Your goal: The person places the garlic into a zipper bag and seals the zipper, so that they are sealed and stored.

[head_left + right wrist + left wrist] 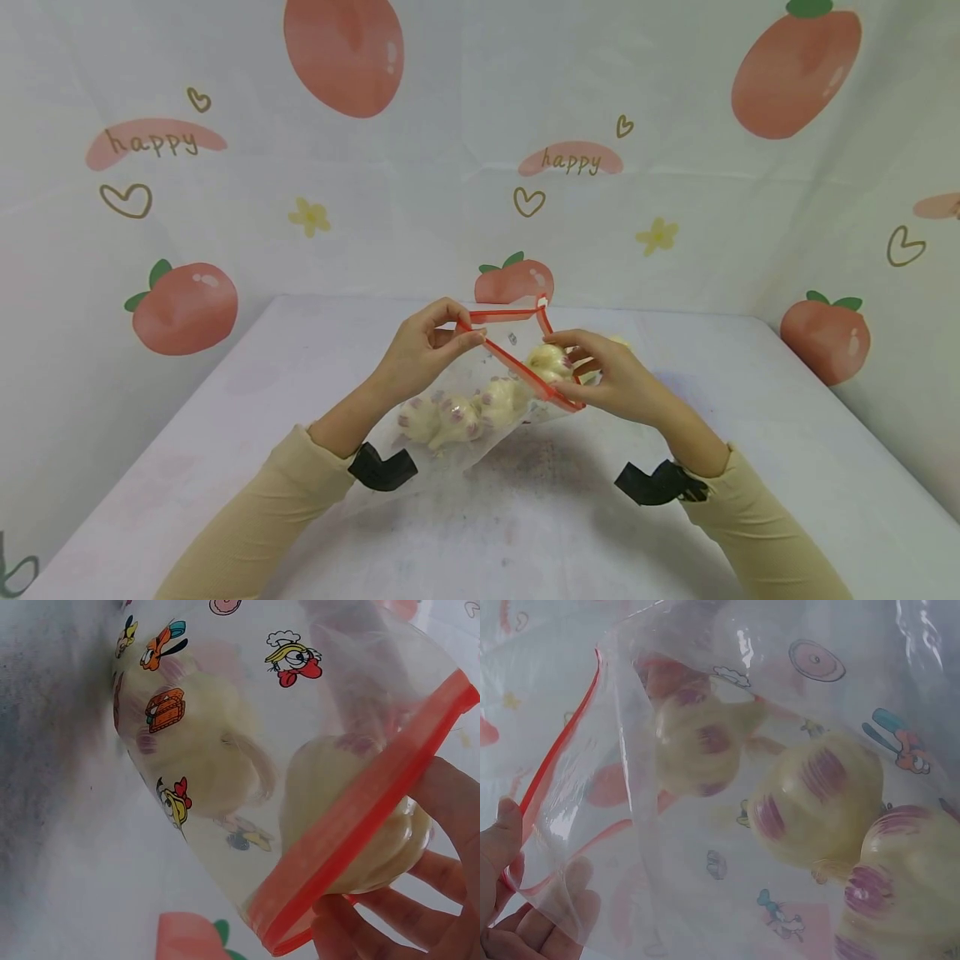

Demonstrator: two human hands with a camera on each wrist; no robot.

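Note:
A clear zip bag (489,443) with a red closure strip (517,367) and cartoon prints is tilted above the white table, its mouth spread apart. My left hand (420,354) pinches the bag's edge at the left of the mouth. Several garlic bulbs (457,417) with purple streaks lie inside, also showing through the film as a garlic bulb (817,802) in the left wrist view. At the mouth's right side, my right hand (622,375) holds another garlic bulb (375,847), partly covered by the red strip in the right wrist view.
Behind the right hand, a pale yellowish thing (619,341) is mostly hidden. The white table (517,533) spreads around the bag. A white cloth backdrop (420,217) with printed fruit, hearts and flowers stands behind and at both sides.

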